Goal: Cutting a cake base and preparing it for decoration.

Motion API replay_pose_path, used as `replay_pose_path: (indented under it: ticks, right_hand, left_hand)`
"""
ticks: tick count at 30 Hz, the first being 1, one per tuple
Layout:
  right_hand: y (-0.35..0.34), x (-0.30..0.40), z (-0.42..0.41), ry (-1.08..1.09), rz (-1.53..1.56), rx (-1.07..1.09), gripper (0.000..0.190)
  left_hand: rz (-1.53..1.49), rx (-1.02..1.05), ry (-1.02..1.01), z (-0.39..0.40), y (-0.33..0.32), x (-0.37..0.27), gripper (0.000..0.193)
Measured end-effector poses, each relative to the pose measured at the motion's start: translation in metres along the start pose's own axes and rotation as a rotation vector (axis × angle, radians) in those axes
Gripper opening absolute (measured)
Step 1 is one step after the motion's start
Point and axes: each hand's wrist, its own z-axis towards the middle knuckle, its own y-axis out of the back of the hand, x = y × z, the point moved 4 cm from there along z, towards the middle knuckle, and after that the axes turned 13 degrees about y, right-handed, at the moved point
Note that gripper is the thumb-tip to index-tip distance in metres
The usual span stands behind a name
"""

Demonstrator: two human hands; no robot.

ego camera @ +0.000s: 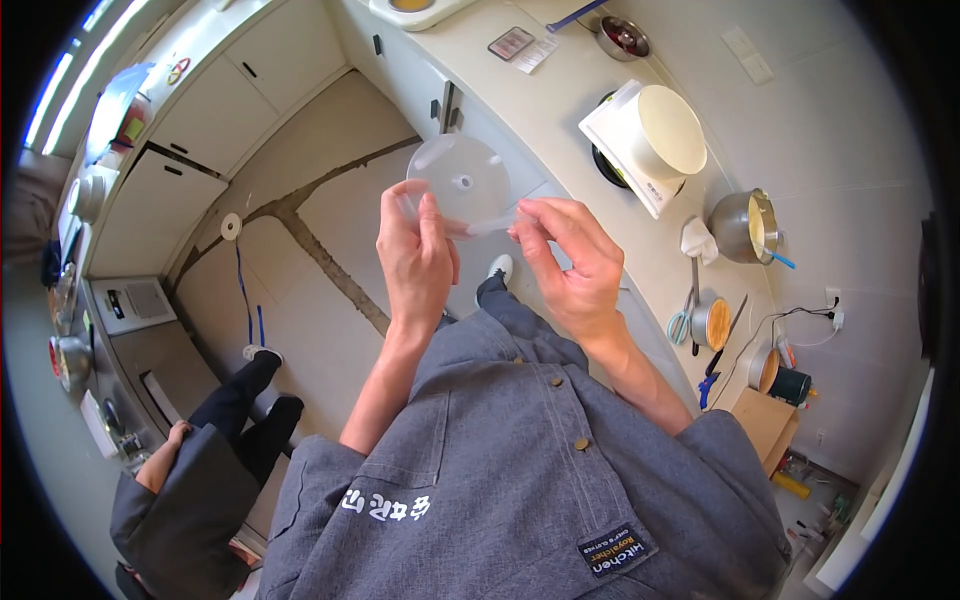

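Both hands are raised in front of my chest, over the floor beside the counter. My left hand [418, 247] grips the near left edge of a round, clear plastic disc [480, 169] with a small hole at its centre; it looks like a lid or a spool side. Between the thumb and fingers of my right hand [574, 259] is a translucent plastic strip [495, 223], which lies along the disc's near right rim. Whether strip and disc are joined, I cannot tell.
On the right-hand counter [517, 97] stand a white round container [671, 129] on a kitchen scale [660, 196], a metal mixing bowl [731, 225], a small pan [711, 326] and scissors [679, 328]. A co-worker [195, 495] is at the lower left. A white disc [231, 226] with blue ribbon is also there.
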Motion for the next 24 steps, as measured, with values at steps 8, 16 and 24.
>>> replay_pose_path:
  ticks: [8, 16, 24]
  right_hand:
    - [0.0, 0.016, 0.015, 0.2, -0.098, 0.186, 0.023]
    - [0.005, 0.004, 0.01, 0.113, -0.016, 0.225, 0.025]
    - [0.008, 0.017, 0.024, 0.085, -0.128, 0.169, 0.031]
  left_hand:
    - [0.021, -0.034, -0.002, -0.003, -0.003, 0.002, 0.019]
    - [0.049, -0.075, -0.006, 0.002, -0.005, 0.021, 0.02]
    - [0.269, -0.153, -0.069, -0.002, -0.016, 0.023, 0.018]
